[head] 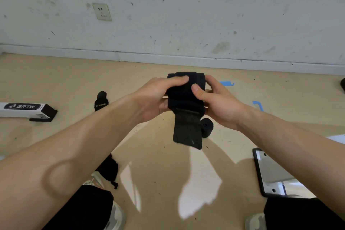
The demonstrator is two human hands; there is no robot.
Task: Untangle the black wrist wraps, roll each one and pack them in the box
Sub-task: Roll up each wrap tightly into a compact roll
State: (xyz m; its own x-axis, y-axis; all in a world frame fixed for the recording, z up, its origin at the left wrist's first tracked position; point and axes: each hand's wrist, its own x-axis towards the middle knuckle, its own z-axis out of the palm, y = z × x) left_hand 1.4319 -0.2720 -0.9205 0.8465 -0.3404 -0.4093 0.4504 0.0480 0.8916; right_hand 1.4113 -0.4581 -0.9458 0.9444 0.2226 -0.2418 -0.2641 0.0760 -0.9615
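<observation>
The box (28, 111) lies on the floor, well to the left. Left hand (155, 99) fingers clamp one end of the half-rolled wrist wrap (184, 97), held above the floor, roll axis running hand to hand, loose tail hanging down. Right hand (222, 104) fingers clamp the other end.

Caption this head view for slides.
The left hand and right hand grip a half-rolled wrist wrap, tail hanging; a finished roll lies on the floor.

Black wrist wraps, three are counted: held wrap (184, 99), rolled wrap (206, 127), XUEYING-lettered wrap (100, 101). Black cloth piece (109, 169), kind not told: one. BRTW box (24, 110): one. Blue tape marks, two: far mark (226, 83), near mark (258, 104). Wall socket (102, 11): one. Hands, two: left hand (155, 99), right hand (222, 104).
</observation>
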